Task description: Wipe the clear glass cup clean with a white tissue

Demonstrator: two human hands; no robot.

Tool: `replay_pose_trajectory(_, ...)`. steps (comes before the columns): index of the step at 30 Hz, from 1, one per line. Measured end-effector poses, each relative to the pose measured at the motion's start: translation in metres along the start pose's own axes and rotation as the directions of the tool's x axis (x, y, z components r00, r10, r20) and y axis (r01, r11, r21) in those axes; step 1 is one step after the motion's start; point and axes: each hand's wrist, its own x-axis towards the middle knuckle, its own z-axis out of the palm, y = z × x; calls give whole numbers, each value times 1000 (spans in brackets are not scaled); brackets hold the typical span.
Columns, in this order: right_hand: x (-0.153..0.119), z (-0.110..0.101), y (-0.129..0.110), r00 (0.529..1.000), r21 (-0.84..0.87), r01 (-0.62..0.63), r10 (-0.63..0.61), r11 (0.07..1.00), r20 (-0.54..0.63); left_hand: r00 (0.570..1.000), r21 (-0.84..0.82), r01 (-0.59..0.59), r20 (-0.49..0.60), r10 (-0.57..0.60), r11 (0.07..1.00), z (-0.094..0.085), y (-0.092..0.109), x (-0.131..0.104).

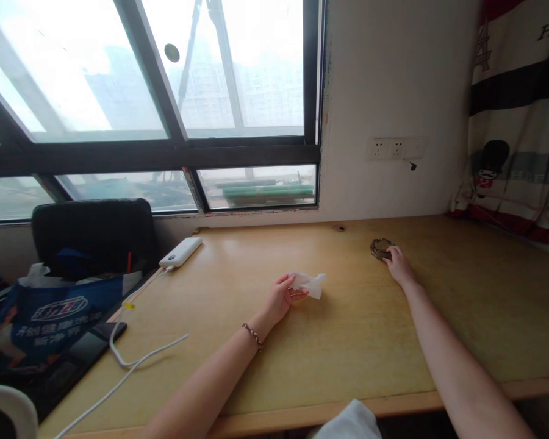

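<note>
Holding a small white tissue [308, 284], the left hand [281, 299] lies on the wooden surface [348, 341]. Its fingers are curled shut on one end of the tissue, and the rest of the tissue sticks out past the fingertips and rests on the wood. A bead bracelet [253, 336] sits on the left wrist.

The right hand [398, 263] is stretched out farther away and off to the right side of the left hand. Its fingertips touch a dark round ring thing [380, 248] that lies flat on the surface. I cannot tell if the fingers are pinching it or just resting on it. The two hands are well apart, with bare wood between them.

Far to the left of the left hand lies a white power bank [181, 251], close to the window [165, 91]. A white cable [132, 360] runs from it and loops toward the near edge of the surface. Past the cable, off the left edge, is a black chair [94, 228] with a blue bag [50, 323] in front of it. On the wall beyond the right hand are white wall sockets [388, 148]. To the right of that hand hangs a striped curtain [516, 116].
</note>
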Motion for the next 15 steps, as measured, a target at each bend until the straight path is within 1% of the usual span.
replay_pose_trajectory(10, 0, 8, 16, 1000, -11, 12, -12, 1000, 11, 999, 2, -13, 35, 13, 1000, -3, -2, 1)
replay_pose_trajectory(15, 0, 9, 15, 1000, -21, 24, -24, 999, -2, 998, 0, -25, 58, 25, 1000, -4, -2, 2)
